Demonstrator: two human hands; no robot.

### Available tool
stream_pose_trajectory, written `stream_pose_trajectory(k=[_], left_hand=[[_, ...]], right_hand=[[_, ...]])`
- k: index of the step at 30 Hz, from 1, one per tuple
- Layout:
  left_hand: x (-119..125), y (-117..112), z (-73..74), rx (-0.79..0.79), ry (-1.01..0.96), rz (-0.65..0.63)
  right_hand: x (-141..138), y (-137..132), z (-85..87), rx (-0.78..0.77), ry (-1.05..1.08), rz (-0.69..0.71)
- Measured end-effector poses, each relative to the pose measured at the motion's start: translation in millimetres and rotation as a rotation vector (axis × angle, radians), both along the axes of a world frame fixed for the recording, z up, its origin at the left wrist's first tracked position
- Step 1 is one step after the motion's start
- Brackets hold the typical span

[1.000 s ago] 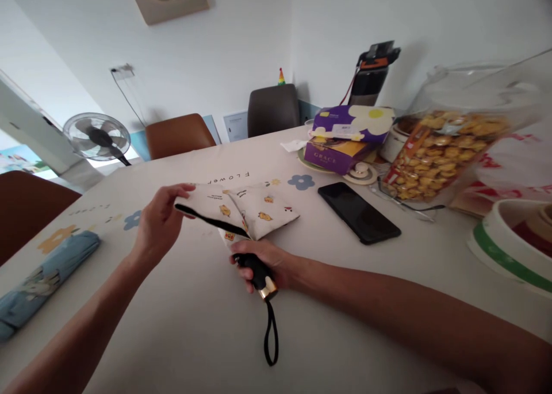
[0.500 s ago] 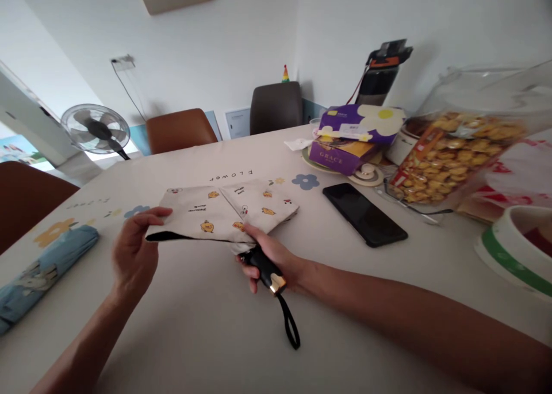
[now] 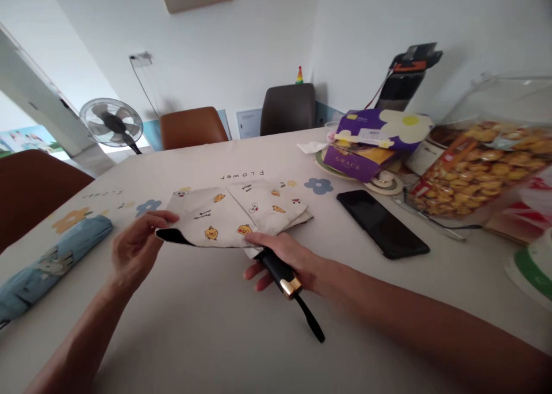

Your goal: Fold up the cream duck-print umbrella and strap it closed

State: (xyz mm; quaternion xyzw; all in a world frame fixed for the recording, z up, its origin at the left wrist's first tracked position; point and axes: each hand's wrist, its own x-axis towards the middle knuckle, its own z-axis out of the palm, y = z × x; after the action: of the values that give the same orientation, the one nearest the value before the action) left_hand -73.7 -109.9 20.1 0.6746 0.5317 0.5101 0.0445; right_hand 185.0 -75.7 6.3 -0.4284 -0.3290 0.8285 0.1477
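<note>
A folding umbrella with a cream canopy and small yellow cartoon prints is held above the table in front of me. Its canopy is loose, with panels folded flat on each other and black lining showing at the left edge. My right hand wraps round its base and black handle, thumb on the fabric; a gold end and a black wrist strap hang toward me. At the canopy's left corner, my left hand pinches the edge between thumb and fingers. Left of that hand lies a blue folded umbrella.
A black phone lies to the right on the table. Behind it are purple boxes, a roll of tape, glasses and a clear container of snacks. A green-banded white container stands at the right edge.
The view has turned slightly left, so things sit farther right. The canopy's left edge now curls up more, showing more black lining. Both hands keep their hold.
</note>
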Motion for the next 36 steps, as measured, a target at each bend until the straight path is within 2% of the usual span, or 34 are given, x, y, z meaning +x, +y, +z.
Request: stream_pose_trajectory(k=[3, 7, 11, 19, 21, 23, 25, 27, 28, 30, 33, 35, 36], left_hand=[[-5.9, 0.0, 3.4, -0.09, 0.054, -0.047], [-11.5, 0.1, 8.6, -0.163, 0.166, -0.155], [-18.5, -0.6, 15.2, -0.252, 0.233, -0.173], [-29.1, 0.7, 22.3, -0.436, 0.403, -0.191], [-31.7, 1.2, 20.1, -0.547, 0.42, -0.209], [-33.8, 2.8, 16.7, -0.664, 0.421, -0.169], [-33.3, 5.1, 13.5, -0.693, 0.375, -0.051], [-27.6, 7.3, 11.2, -0.645, 0.274, 0.057], [-22.2, 8.1, 10.4, -0.615, 0.201, 0.071], [-6.3, 9.3, 8.9, -0.593, 0.021, -0.008], [27.6, 12.5, 5.1, -0.671, -0.219, -0.263], [51.5, 17.3, 1.2, -0.772, -0.305, -0.317], [62.2, 20.6, -0.9, -0.821, -0.343, -0.29]], right_hand=[[1.1, 3.1, 1.0, -0.025, 0.033, 0.008], [1.2, 4.9, -6.1, -0.05, 0.129, -0.02], [0.0, 2.6, -8.0, -0.059, 0.186, -0.045], [-3.3, 2.8, -6.1, -0.04, 0.001, -0.048], [-4.2, 2.0, -6.0, -0.007, -0.049, -0.031], [-4.5, 0.7, -6.1, 0.036, -0.077, -0.017], [-4.3, -0.7, -6.5, 0.072, -0.108, 0.002], [-4.3, -1.8, -7.2, 0.11, -0.131, 0.02], [-4.5, -2.2, -7.6, 0.128, -0.137, 0.024], [-5.5, -3.4, -8.2, 0.155, -0.139, 0.014], [-7.8, -6.3, -7.9, 0.185, -0.168, -0.012], [-8.9, -8.9, -7.0, 0.215, -0.208, -0.013], [-9.1, -10.0, -6.6, 0.227, -0.226, -0.007]])
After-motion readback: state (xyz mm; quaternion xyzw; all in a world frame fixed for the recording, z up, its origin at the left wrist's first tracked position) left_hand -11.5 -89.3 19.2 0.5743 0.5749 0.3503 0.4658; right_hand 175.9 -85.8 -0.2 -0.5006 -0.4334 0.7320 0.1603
